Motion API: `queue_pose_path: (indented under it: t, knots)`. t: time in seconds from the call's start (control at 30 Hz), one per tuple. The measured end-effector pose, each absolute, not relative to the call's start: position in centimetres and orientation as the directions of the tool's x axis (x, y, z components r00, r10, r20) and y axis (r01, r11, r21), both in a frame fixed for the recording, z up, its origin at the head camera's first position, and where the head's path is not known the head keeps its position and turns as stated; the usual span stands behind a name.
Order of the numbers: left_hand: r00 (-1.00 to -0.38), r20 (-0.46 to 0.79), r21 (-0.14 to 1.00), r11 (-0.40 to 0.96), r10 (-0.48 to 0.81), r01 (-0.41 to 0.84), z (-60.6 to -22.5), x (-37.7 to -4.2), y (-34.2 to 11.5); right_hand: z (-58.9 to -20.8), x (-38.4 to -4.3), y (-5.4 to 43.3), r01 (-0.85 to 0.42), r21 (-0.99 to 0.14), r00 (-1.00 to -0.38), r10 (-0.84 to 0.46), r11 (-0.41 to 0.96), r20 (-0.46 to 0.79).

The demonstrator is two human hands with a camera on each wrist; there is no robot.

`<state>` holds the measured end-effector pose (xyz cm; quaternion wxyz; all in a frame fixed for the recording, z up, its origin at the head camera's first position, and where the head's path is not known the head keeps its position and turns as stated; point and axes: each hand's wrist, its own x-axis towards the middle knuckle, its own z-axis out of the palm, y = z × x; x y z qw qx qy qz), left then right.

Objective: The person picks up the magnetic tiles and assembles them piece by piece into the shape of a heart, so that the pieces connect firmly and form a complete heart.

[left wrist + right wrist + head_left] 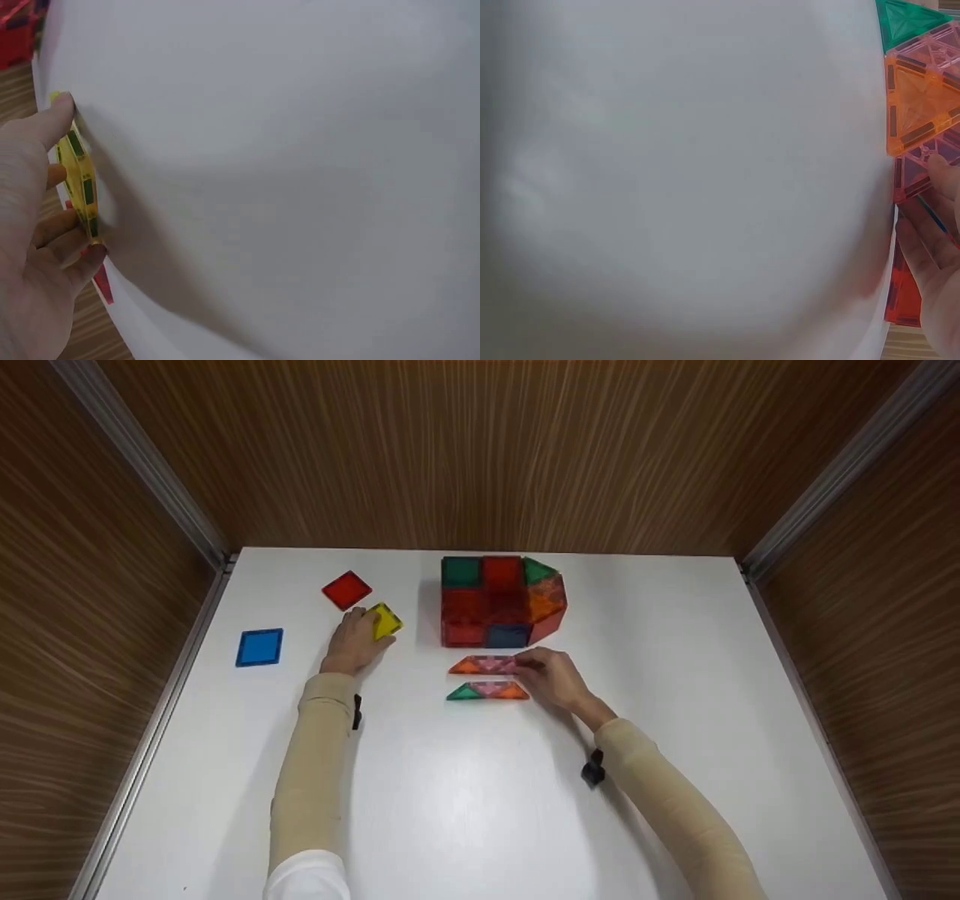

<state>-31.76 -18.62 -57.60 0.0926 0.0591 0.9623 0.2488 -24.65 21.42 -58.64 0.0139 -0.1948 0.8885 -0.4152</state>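
Note:
My left hand (354, 639) grips a yellow square magnetic tile (386, 621) by its edges. In the left wrist view the thumb is on one corner of that yellow tile (84, 176) and fingertips are on another. The right hand (555, 676) pinches the pink end of a row of triangular magnetic tiles (487, 664), orange at its left. Just in front of it stands a second row (487, 691), green, pink and orange. Behind both is a box-like block of tiles (502, 600), mostly red, with green, blue and orange parts.
A red square tile (347, 590) lies just beyond the left hand. Further left is a blue square tile (260, 647). The white table (465, 810) is bounded by wood-grain panels (480, 457) at the back and both sides.

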Motion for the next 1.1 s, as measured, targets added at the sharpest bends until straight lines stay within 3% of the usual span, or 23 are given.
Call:
queue_pose_path:
  t: [0.63, 1.1]
  knots:
    - [-0.955, -0.207, 0.476, 0.875, 0.211, 0.09, -55.5, -28.5, -19.8, -58.6, -24.7, 21.8, -0.338, -0.739, -0.923, -0.359, 0.582, 0.139]
    - [-0.937, -0.268, 0.635, 0.773, 0.224, 0.003, -55.1, -25.2, -19.1, -58.6, -24.9, 21.7, -0.375, -0.721, -0.913, -0.367, 0.583, 0.178]
